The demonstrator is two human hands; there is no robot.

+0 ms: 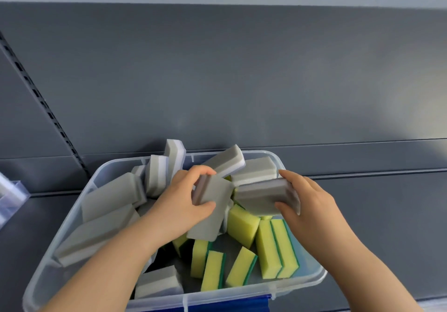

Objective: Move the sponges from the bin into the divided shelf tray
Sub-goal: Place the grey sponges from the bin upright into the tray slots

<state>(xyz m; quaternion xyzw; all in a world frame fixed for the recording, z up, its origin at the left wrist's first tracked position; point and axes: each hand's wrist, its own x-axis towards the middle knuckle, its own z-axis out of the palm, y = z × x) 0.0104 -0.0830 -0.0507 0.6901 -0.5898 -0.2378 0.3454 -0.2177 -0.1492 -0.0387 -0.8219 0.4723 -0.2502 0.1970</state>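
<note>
A clear plastic bin stands in front of me, full of sponges. Several grey-and-white sponges fill its left and back; several yellow-and-green sponges stand at the right front. My left hand grips a grey sponge over the middle of the bin, thumb below and fingers on top. My right hand holds another grey sponge just to the right of it. A corner of the clear divided tray shows at the far left edge.
The bin rests on a dark grey shelf with a grey back panel behind it. A slotted upright runs diagonally at the left. A blue strip shows below the bin's front rim.
</note>
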